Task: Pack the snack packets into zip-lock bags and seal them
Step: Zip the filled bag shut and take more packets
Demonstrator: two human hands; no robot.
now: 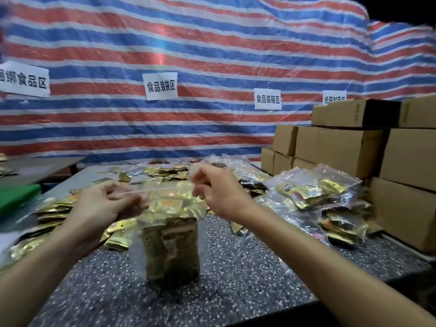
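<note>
A clear zip-lock bag (pixel 153 260) hangs upright over the speckled table (pixel 236 274), with brownish-gold snack packets (pixel 172 249) stacked inside it. My left hand (pixel 106 204) pinches the left end of the bag's top strip. My right hand (pixel 214 187) pinches the right end, and the strip is stretched between them. Loose gold packets (pixel 54 211) lie in a heap to the left, and more gold packets (pixel 167 172) lie further back.
Filled zip-lock bags (pixel 313 192) are piled at the right. Stacked cardboard boxes (pixel 349 147) stand behind them along the right edge. A striped tarp with paper signs (pixel 161 86) closes the back. A green object (pixel 16 197) lies at the far left.
</note>
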